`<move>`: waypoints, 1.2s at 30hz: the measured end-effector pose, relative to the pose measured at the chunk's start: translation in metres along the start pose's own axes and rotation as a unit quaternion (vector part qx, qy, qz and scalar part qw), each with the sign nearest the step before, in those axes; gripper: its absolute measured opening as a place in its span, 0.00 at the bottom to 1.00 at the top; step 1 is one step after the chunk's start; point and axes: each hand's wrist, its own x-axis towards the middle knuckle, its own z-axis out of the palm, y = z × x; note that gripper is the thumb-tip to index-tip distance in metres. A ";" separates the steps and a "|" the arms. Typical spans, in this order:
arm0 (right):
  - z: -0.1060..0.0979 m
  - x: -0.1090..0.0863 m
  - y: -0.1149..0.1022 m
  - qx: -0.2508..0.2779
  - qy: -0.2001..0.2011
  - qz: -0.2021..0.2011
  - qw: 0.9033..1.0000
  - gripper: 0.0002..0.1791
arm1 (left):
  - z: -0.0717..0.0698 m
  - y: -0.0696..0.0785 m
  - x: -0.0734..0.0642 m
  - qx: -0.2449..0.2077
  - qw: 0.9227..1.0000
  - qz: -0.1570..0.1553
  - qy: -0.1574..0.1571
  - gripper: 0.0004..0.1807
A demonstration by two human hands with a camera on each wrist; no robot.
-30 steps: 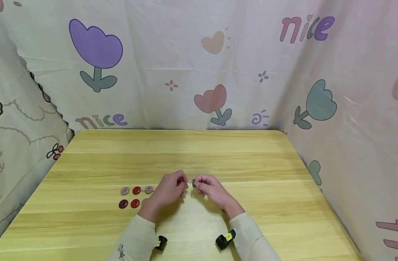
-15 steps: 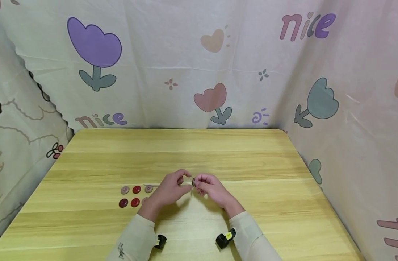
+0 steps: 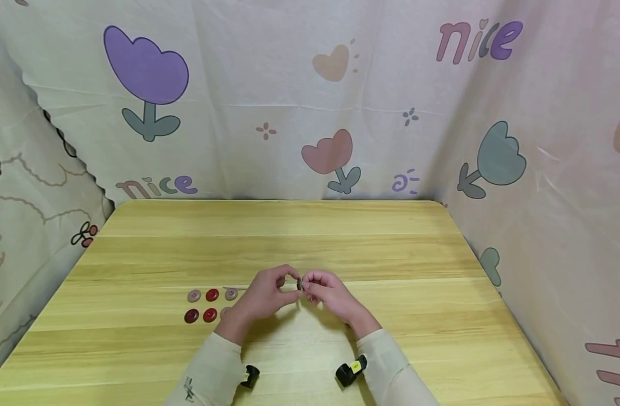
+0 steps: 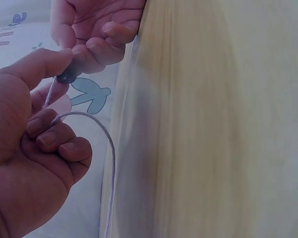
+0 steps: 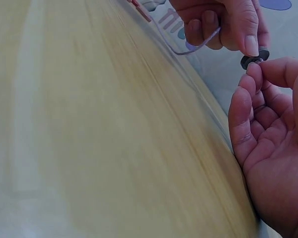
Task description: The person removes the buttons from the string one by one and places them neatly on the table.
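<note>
A dark round button (image 3: 299, 283) stands on edge between the two hands, above the table. My left hand (image 3: 266, 290) grips its rim between thumb and forefinger. The other left fingers curl in toward the palm, with a thin pale cord (image 4: 112, 163) running out from them in the left wrist view. Part of that cord rises to the dark button (image 4: 67, 77). Right at the button's other face, my right hand (image 3: 332, 293) pinches a tiny pale bit that looks like the cord's end. The fingertips hide most of it in the right wrist view, beside the button (image 5: 255, 57).
Left of the hands, several buttons lie in two rows on the wooden table (image 3: 391, 242): a red button (image 3: 212, 295), a maroon button (image 3: 191, 316) and a mauve button (image 3: 194, 295) among them. My left forearm partly covers one. A patterned cloth (image 3: 269, 67) hangs behind.
My left thumb and forefinger have spread apart, moved right and taken the button's rim. The button has shifted slightly left. My right hand stays almost in place.
</note>
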 end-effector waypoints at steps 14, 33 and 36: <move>0.001 0.001 0.000 -0.006 -0.001 -0.002 1.000 0.11 | -0.006 0.003 -0.004 0.014 0.999 -0.046 0.006 0.13; -0.001 0.000 0.001 -0.013 0.004 0.010 1.000 0.15 | -0.027 -0.003 -0.011 0.040 0.995 -0.084 0.024 0.13; -0.001 0.000 0.002 -0.013 0.006 0.015 1.000 0.14 | -0.031 -0.005 -0.012 0.041 0.995 -0.081 0.027 0.13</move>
